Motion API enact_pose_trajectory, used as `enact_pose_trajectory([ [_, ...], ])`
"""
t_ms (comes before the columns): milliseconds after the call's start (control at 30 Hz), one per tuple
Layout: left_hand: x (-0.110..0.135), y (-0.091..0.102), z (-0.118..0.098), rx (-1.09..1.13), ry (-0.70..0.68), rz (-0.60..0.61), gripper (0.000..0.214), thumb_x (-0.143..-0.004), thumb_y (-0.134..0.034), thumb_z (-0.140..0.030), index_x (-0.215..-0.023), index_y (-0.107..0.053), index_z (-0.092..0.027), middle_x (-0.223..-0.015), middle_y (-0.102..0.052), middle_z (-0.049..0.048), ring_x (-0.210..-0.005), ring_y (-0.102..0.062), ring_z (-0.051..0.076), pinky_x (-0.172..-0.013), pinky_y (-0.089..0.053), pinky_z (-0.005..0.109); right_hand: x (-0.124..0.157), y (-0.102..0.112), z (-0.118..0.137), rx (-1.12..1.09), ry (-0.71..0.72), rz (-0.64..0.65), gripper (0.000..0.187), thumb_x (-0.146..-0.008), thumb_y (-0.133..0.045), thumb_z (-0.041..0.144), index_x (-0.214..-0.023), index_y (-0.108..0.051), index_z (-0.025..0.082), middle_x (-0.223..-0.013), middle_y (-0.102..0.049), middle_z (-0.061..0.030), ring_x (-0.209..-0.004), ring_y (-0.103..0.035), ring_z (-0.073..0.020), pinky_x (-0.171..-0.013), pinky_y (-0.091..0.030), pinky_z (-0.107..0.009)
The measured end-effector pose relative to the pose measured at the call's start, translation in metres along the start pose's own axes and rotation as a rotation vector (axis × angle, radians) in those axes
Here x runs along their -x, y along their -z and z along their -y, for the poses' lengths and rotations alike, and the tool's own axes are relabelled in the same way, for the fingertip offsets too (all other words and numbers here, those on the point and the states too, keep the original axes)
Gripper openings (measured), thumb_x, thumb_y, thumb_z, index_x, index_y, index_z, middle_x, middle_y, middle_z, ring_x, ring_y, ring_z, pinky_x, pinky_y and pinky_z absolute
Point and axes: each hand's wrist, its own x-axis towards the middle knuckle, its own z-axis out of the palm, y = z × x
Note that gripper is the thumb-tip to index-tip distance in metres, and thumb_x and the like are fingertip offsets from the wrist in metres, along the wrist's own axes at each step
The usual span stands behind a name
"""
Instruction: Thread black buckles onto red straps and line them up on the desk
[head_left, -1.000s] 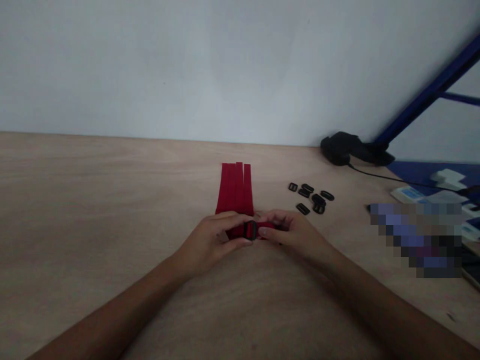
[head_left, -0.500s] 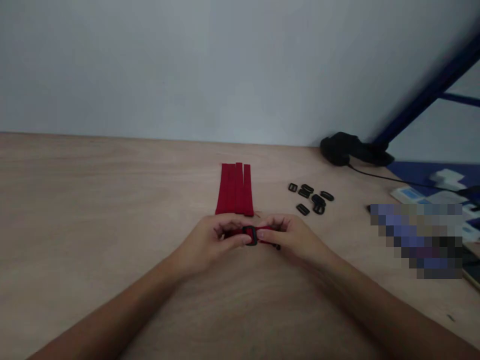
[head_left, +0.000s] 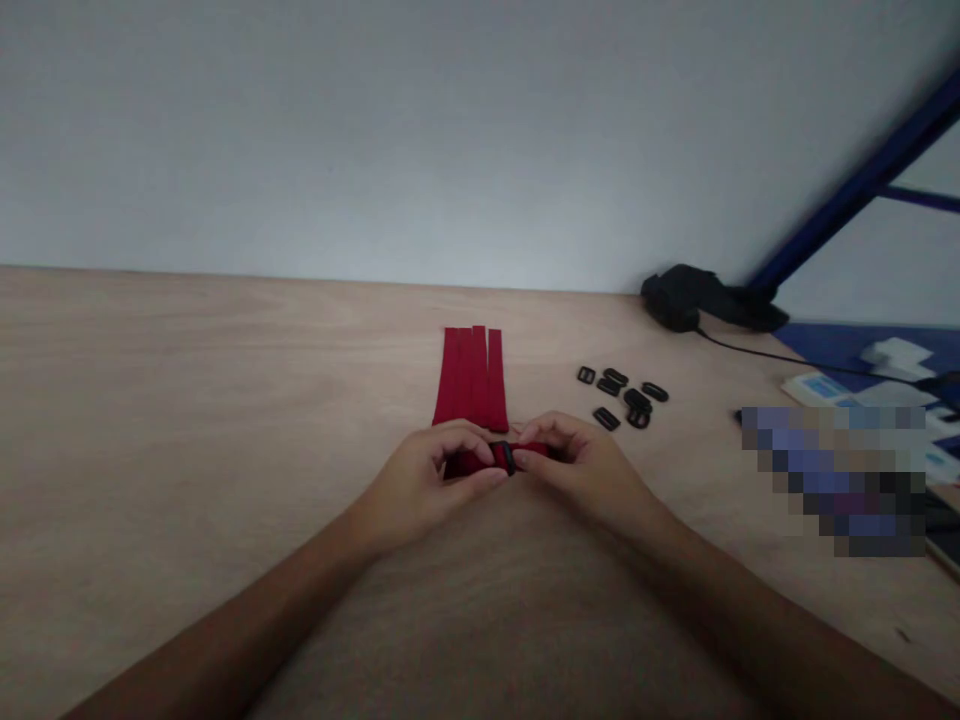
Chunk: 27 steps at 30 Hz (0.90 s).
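Between my two hands is a red webbing strap (head_left: 465, 464) that runs through a black slide buckle (head_left: 505, 458). Thumb and fingers of my left hand (head_left: 427, 470) are closed on the strap at the left of the buckle. On the other side, my right hand (head_left: 574, 458) pinches the strap close to the buckle, its thumb at the buckle's right edge. Fingers cover parts of the strap, so its ends are hard to make out. Just beyond my hands, several red straps (head_left: 471, 380) lie side by side on the wooden table (head_left: 225, 400).
Several loose black buckles (head_left: 606, 418) are scattered to the right of the red straps. A black device (head_left: 705, 298) with a cable sits at the back right by the wall. At the right edge are white boxes (head_left: 817, 390) and a blurred-out patch.
The buckle has turned and now shows more edge-on. My left fingers have shifted on the strap, and my right hand has risen slightly.
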Motion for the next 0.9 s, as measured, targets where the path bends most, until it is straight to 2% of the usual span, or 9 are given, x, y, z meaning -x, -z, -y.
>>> enact_pose_trajectory([
  [133, -0.0012, -0.0037, 0.0025, -0.057, -0.026, -0.051, 0.009, -0.083, -0.065, -0.022, -0.077, -0.063, -0.016, -0.096, -0.065, 0.0048, -0.093, -0.061, 0.017, -0.082, -0.046, 0.028, 0.0035, -0.0036, 0.0027, 0.227, 0.083, -0.005, 0.005, -0.081, -0.063, 0.024, -0.083, -0.067, 0.021, -0.091, -0.073, -0.0042, -0.091, -0.067, -0.0218, -0.085, -0.049, -0.036],
  [333, -0.0027, -0.0032, 0.0041, -0.038, -0.002, -0.028, 0.009, -0.082, -0.056, -0.014, -0.073, -0.058, -0.016, -0.099, -0.063, 0.0054, -0.093, -0.060, 0.017, -0.081, -0.046, 0.027, 0.0051, -0.0071, 0.0039, 0.338, 0.244, 0.066, 0.025, -0.079, -0.062, 0.014, -0.103, -0.067, 0.022, -0.107, -0.072, -0.0039, -0.103, -0.065, -0.0211, -0.088, -0.051, -0.034],
  [467, -0.0019, 0.0024, 0.0030, -0.020, 0.006, 0.009, 0.010, -0.082, -0.053, -0.014, -0.072, -0.055, -0.016, -0.098, -0.061, 0.0053, -0.091, -0.058, 0.017, -0.079, -0.044, 0.027, 0.0050, -0.0064, 0.0044, 0.398, 0.286, 0.112, 0.030, -0.082, -0.058, 0.012, -0.109, -0.066, 0.022, -0.112, -0.071, -0.0044, -0.104, -0.065, -0.0197, -0.090, -0.050, -0.033],
  [633, -0.0009, 0.0025, 0.0009, -0.031, -0.007, 0.038, 0.011, -0.083, -0.053, -0.015, -0.071, -0.054, -0.016, -0.099, -0.057, 0.0053, -0.093, -0.056, 0.017, -0.081, -0.042, 0.028, 0.0069, -0.0062, 0.0065, 0.530, 0.423, 0.116, 0.040, -0.079, -0.070, 0.023, -0.117, -0.060, 0.021, -0.115, -0.068, -0.0072, -0.104, -0.063, -0.0213, -0.091, -0.048, -0.035],
  [733, -0.0010, 0.0000, -0.0007, -0.029, -0.014, 0.062, 0.013, -0.083, -0.053, -0.016, -0.070, -0.053, -0.016, -0.099, -0.055, 0.0052, -0.093, -0.055, 0.018, -0.082, -0.042, 0.028, 0.0073, -0.0083, 0.0060, 0.703, 0.509, 0.088, 0.039, -0.077, -0.073, 0.031, -0.113, -0.061, 0.023, -0.111, -0.069, -0.0067, -0.100, -0.064, -0.0238, -0.086, -0.046, -0.038],
  [800, -0.0011, -0.0005, -0.0004, -0.016, -0.020, 0.064, 0.013, -0.083, -0.053, -0.017, -0.070, -0.053, -0.016, -0.097, -0.055, 0.0051, -0.093, -0.054, 0.018, -0.082, -0.042, 0.028, 0.0071, -0.0091, 0.0054, 0.793, 0.546, 0.067, 0.031, -0.079, -0.070, 0.028, -0.109, -0.062, 0.023, -0.108, -0.071, -0.0062, -0.098, -0.064, -0.0246, -0.084, -0.045, -0.040],
  [900, -0.0012, 0.0011, 0.0018, 0.026, -0.020, 0.039, 0.014, -0.083, -0.051, -0.017, -0.069, -0.051, -0.016, -0.096, -0.055, 0.0052, -0.091, -0.054, 0.018, -0.082, -0.041, 0.029, 0.0063, -0.0078, 0.0046, 0.850, 0.554, 0.035, 0.031, -0.077, -0.070, 0.024, -0.107, -0.063, 0.021, -0.104, -0.072, -0.0065, -0.093, -0.066, -0.0251, -0.082, -0.044, -0.040],
])
